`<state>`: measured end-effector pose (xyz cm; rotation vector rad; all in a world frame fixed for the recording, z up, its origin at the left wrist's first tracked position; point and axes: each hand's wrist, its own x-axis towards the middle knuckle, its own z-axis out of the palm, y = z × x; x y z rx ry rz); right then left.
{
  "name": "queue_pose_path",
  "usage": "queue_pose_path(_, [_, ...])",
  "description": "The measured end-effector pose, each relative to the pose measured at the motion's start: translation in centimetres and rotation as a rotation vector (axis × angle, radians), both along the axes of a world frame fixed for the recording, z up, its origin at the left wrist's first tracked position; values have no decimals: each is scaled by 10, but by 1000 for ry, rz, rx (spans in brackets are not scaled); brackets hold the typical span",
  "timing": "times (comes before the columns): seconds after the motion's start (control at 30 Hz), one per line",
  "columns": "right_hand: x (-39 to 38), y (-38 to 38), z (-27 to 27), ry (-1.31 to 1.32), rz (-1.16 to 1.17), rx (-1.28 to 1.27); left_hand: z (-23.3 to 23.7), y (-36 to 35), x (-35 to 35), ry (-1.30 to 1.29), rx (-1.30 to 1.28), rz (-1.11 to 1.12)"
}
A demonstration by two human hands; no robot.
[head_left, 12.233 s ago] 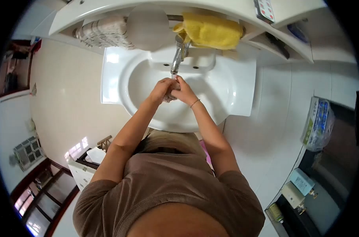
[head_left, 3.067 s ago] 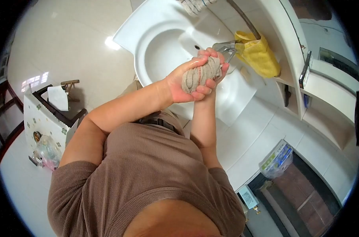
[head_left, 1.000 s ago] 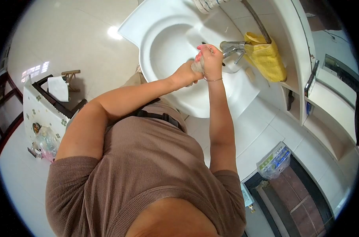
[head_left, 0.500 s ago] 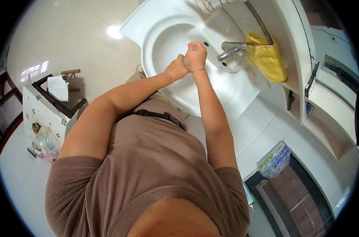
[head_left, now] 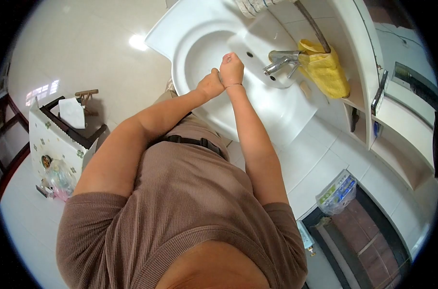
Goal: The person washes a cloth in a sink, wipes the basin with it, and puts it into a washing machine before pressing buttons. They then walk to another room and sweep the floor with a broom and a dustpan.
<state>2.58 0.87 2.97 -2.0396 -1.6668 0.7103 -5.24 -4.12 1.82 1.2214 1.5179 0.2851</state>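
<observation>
Both of my hands are over the white washbasin (head_left: 180,50), side by side and touching. My left hand (head_left: 210,85) is closed, its knuckles against the heel of the other hand. Curled into a fist is my right hand (head_left: 232,71), with a thin bracelet (head_left: 234,85) round the wrist. A small pale bit shows between the hands, too little to name. The inside of both fists is hidden. A chrome tap (head_left: 279,62) stands at the basin's back, to the right of my hands.
A yellow cloth (head_left: 325,72) hangs behind the tap, below a striped towel (head_left: 252,6). A pale bar (head_left: 305,90), perhaps soap, lies on the basin's edge. White shelves (head_left: 397,159) are at right. A patterned table (head_left: 55,139) with a plastic bag (head_left: 60,176) stands at left.
My hands have shifted slightly left, away from the tap, still pressed together. Less of the pale, translucent bit between them shows now. The view has turned a little.
</observation>
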Motion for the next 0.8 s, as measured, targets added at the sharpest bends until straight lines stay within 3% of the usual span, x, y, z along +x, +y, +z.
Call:
queue_pose_path(0.3, [-7,-5,9,-22,-22,-67,-1,-1,-2,51,-1,-52])
queue_pose_path(0.8, [-3,-6,-6,-40,-27,-138,-52,-5,3,95,77,-143])
